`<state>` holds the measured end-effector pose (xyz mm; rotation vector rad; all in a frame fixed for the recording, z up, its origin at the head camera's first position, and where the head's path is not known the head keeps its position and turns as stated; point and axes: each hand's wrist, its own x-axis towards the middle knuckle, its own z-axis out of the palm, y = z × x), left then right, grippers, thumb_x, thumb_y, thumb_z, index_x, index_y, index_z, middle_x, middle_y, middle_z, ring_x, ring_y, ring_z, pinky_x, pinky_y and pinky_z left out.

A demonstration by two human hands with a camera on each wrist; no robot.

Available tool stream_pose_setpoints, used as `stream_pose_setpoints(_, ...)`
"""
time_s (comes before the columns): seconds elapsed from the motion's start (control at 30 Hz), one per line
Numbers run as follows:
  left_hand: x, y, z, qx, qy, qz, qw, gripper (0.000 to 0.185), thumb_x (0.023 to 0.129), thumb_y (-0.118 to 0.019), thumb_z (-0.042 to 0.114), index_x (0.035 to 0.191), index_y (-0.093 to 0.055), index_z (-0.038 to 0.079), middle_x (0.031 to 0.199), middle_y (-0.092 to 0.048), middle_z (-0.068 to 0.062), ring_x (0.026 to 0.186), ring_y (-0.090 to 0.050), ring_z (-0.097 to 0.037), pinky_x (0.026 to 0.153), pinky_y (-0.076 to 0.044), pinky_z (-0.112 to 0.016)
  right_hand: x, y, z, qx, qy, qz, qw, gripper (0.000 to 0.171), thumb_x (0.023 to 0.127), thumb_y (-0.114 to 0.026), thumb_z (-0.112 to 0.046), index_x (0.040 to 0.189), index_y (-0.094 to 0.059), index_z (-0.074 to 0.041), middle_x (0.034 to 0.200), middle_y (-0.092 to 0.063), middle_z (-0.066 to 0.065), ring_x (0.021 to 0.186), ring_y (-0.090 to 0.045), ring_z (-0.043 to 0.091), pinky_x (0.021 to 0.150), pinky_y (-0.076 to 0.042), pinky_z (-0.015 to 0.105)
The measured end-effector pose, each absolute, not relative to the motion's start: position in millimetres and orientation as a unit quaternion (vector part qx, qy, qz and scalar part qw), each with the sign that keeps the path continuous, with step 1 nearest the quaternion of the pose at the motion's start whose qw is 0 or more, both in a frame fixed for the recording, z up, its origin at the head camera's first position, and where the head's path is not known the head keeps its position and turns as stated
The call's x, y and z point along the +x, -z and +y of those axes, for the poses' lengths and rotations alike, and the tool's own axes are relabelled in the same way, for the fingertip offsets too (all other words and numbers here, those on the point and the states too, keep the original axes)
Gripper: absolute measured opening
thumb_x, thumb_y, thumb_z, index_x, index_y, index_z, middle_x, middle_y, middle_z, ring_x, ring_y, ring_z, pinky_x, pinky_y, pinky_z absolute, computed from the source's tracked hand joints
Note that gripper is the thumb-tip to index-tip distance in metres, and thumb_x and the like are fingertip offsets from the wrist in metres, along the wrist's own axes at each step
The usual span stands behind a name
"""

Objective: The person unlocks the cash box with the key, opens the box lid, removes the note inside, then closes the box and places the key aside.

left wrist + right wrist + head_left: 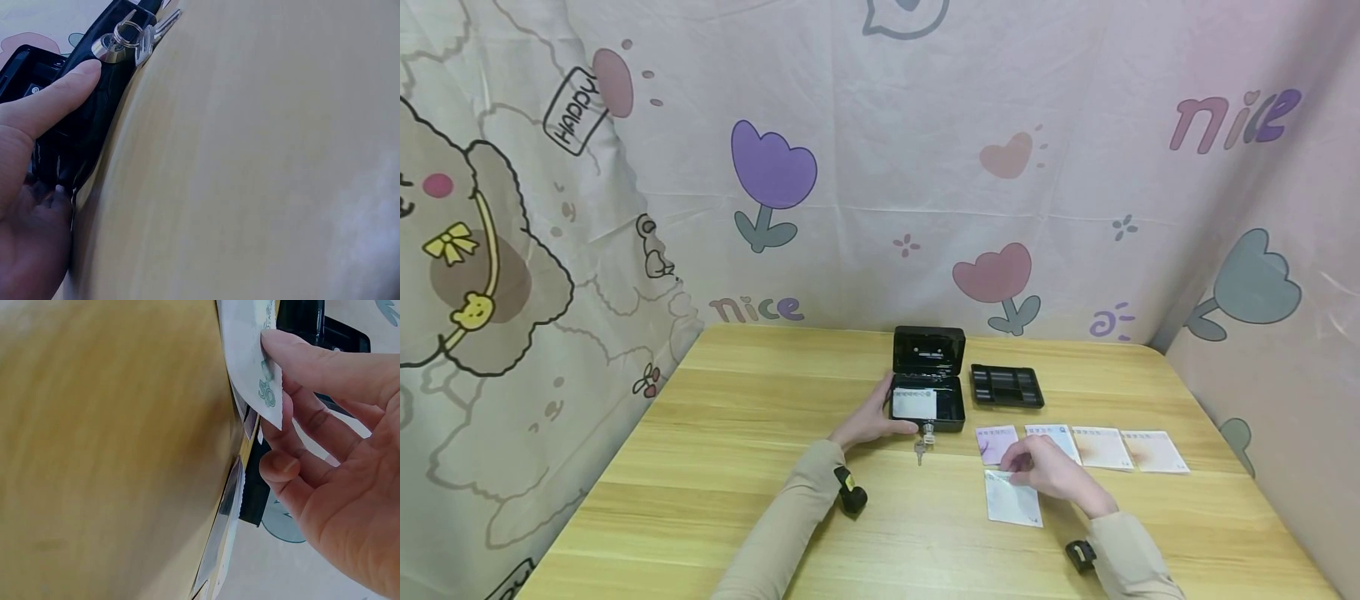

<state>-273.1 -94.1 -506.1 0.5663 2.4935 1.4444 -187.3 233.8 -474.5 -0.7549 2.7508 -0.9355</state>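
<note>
Here we are gripping the small open black metal cash box (928, 392) at frame centre with our left hand (874, 417). Our right hand (1051, 472) is pinching a pale green-printed paper banknote (1012, 498) at lower right, near the black plastic coin tray (1006, 386).

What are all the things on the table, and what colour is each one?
Cash box: one, black, lid open, middle of the table, a pale note lying inside.
Keys: a small silver bunch, hanging from the lock on the box front.
Tray: one, black, with compartments, just right of the box.
Notes in a row: four, pale with pink or tan tints, flat in front of the tray.
Lifted note: one, whitish green, printed 50, nearest the person.
Table: one, light wood.
Curtain: pale, cartoon tulips.
Left hand: its grip steadies the box's left side.
Right hand: its grip pinches the lifted note.
</note>
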Motion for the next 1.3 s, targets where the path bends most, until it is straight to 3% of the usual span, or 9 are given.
stream_pose_setpoints(0.43, -272.9, 505.7, -94.6, 0.191, -0.486, 0.847, 0.104, 0.121, 0.08, -0.086, 0.031, 0.161, -0.001, 0.002, 0.17, -0.002, -0.02, 0.158, -0.006, -0.036, 0.129, -0.01, -0.053, -187.2, 474.9, 233.2, -0.25, 0.298, 0.919, 0.066, 0.018, 0.076, -0.075, 0.005, 0.088, -0.076, -0.009, 0.081, -0.072, 0.002, 0.07, -0.049, -0.002, 0.063, -0.045, 0.018)
stream_pose_setpoints(0.73, -272.9, 505.4, -94.6, 0.197, -0.489, 0.844, 0.102, 0.121, 0.079, -0.086, 0.029, 0.162, -0.002, 0.004, 0.17, -0.002, -0.02, 0.158, -0.007, -0.036, 0.129, -0.011, -0.054, -187.0, 476.2, 232.9, -0.238, 0.29, 0.925, 0.065, 0.018, 0.077, -0.077, 0.002, 0.089, -0.076, -0.01, 0.083, -0.071, -0.006, 0.073, -0.052, -0.001, 0.065, -0.047, 0.018)
stream_pose_setpoints(1.3, -275.0, 508.6, -94.2, 0.212, -0.499, 0.835, 0.09, 0.122, 0.077, -0.088, 0.029, 0.163, -0.004, 0.009, 0.171, -0.007, -0.017, 0.158, -0.011, -0.035, 0.128, -0.013, -0.056, -186.7, 475.0, 232.3, -0.252, 0.289, 0.923, 0.04, 0.019, 0.075, -0.078, 0.002, 0.09, -0.076, -0.01, 0.083, -0.073, -0.005, 0.074, -0.057, 0.0, 0.067, -0.05, 0.019)
